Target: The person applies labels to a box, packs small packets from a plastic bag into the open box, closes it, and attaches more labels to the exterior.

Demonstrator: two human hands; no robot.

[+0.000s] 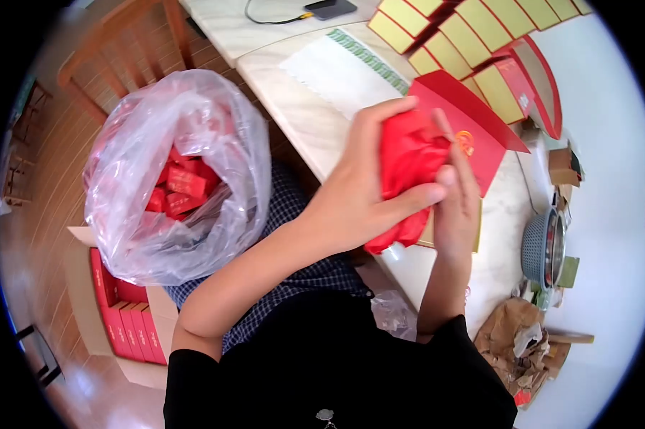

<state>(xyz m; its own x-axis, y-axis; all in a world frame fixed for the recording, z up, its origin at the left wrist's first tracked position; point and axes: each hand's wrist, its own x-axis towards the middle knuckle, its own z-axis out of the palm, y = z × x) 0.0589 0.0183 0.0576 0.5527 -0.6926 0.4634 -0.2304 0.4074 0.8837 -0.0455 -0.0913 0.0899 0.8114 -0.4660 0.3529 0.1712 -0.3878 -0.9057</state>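
Between my two hands is a shiny red cloth bundle (pixel 410 154), held above the table's edge. My left hand (pixel 369 179) wraps its left side, with the thumb across the front. My right hand (pixel 460 193) presses the bundle from the right, its fingers pointing up. Just behind the hands lies an open red box lid or folder (pixel 472 129) with a gold emblem. A yellowish box edge (pixel 477 225) shows partly behind my right hand. On my left, a clear plastic bag (pixel 240 143) holds many small red packets (pixel 186 182).
Yellow and red boxes (pixel 465 39) stand in rows at the table's back. A white sheet with a green border (pixel 336 71) and a dark phone (pixel 329 8) lie on the table (pixel 279 93). A carton (pixel 86 307) of red boxes, a wooden chair (pixel 115 50), a grey basket (pixel 535 247) and brown paper (pixel 508 336) surround me.
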